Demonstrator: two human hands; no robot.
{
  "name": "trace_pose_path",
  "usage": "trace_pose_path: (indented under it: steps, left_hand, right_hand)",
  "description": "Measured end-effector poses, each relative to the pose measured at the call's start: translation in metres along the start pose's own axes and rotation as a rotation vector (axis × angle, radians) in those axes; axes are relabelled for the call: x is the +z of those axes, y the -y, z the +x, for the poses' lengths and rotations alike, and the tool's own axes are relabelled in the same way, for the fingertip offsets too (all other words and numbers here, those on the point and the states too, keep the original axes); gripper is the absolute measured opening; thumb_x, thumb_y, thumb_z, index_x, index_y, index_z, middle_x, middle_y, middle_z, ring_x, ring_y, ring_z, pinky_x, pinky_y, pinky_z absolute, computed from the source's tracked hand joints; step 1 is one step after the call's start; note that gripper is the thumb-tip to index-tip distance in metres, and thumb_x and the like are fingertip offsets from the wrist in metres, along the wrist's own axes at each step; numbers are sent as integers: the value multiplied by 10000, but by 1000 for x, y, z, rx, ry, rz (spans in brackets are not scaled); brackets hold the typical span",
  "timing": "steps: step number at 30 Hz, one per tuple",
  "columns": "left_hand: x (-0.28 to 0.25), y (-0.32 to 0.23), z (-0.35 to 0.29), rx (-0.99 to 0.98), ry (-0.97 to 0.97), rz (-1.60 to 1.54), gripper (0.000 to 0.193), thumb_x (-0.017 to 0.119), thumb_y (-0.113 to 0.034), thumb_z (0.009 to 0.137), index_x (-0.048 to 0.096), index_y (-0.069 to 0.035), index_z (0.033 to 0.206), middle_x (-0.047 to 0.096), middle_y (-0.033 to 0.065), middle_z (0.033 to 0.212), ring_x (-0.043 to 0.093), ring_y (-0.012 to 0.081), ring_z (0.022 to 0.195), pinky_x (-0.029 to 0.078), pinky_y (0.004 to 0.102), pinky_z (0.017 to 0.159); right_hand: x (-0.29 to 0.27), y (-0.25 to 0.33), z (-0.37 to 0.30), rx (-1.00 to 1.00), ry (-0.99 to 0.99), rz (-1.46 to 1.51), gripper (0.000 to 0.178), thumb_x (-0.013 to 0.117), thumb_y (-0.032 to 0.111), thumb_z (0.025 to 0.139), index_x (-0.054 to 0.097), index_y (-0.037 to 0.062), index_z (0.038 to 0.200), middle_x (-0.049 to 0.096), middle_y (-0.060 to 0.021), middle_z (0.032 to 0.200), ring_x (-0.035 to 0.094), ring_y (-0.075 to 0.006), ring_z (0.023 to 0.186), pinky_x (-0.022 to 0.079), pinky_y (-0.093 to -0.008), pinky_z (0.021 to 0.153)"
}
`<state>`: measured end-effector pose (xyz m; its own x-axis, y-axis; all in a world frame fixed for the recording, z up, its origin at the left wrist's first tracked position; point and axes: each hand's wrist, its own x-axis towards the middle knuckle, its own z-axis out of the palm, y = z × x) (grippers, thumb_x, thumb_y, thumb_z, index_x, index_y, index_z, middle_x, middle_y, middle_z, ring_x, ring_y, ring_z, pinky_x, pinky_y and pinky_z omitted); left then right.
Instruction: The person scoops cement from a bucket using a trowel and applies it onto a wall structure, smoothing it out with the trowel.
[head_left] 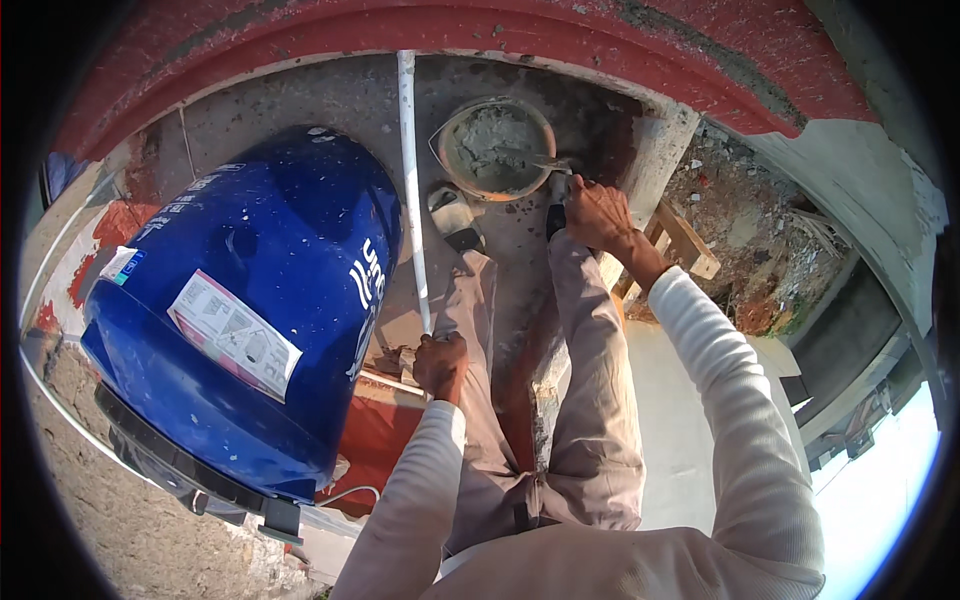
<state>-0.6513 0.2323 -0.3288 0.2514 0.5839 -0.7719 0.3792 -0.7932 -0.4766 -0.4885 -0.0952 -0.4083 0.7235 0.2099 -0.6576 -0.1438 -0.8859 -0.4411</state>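
Note:
My left hand (pixel 441 366) is closed around the lower end of a thin white pipe (pixel 411 190), which runs up past the blue tank to the red wall edge. My right hand (pixel 602 217) is closed, with a trowel (pixel 552 164) in its grip. The trowel's small metal blade reaches over the right rim of a round bucket (pixel 549 130). Wet grey mortar (pixel 495 148) lies in the bucket, which stands on the floor just beyond my shoes. Most of the trowel's handle is hidden by my fingers.
A big blue tank (pixel 250 260) fills the left side, close to the pipe. Red-painted wall (pixel 500 30) curves across the top. Wooden planks (pixel 685 240) and rubble (pixel 745 220) lie to the right, below a pale beam (pixel 665 150). My feet stand on the stained floor (pixel 515 260).

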Motion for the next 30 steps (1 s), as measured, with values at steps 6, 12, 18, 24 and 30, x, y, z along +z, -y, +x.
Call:
trace_pose_path:
  steps: [6, 12, 18, 24, 30]
  left_hand:
    - [6, 15, -11, 18, -24, -166, 568, 570, -510, 914, 676, -14, 1170, 736, 254, 1114, 731, 419, 1057, 569, 510, 951]
    - [59, 46, 1, 49, -147, -199, 583, 616, -535, 889, 676, -12, 1139, 736, 240, 1067, 741, 424, 979, 602, 498, 863]
    - [66, 47, -5, 96, -161, -343, 469, 647, -418, 852, 582, -30, 1107, 637, 223, 1026, 694, 440, 979, 603, 527, 815]
    - [101, 68, -1, 135, -232, -261, 517, 676, -462, 870, 555, -35, 1135, 615, 223, 1065, 703, 441, 939, 621, 511, 808]
    - [100, 68, 2, 187, -216, -240, 544, 690, -454, 861, 563, -20, 1165, 628, 230, 1112, 703, 431, 965, 626, 503, 802]
  right_hand:
    - [49, -11, 56, -89, -36, -374, 394, 665, 151, 813, 652, -65, 1142, 707, -284, 929, 708, -460, 843, 566, -542, 679]
    - [43, 25, 135, 163, 137, -303, 296, 673, 249, 846, 774, 44, 1033, 754, -267, 1075, 747, -421, 1023, 596, -529, 913]
    - [64, 36, 179, 106, 131, -355, 305, 694, 226, 820, 772, 27, 1038, 755, -264, 1063, 745, -437, 1004, 600, -528, 911]
    - [81, 21, 159, -7, 3, -399, 350, 716, 222, 817, 732, 15, 1099, 739, -254, 1062, 741, -461, 943, 603, -554, 841]
    - [80, -36, 150, -223, -98, -478, 378, 688, 229, 879, 655, 79, 1225, 686, -205, 1174, 731, -447, 859, 600, -571, 757]
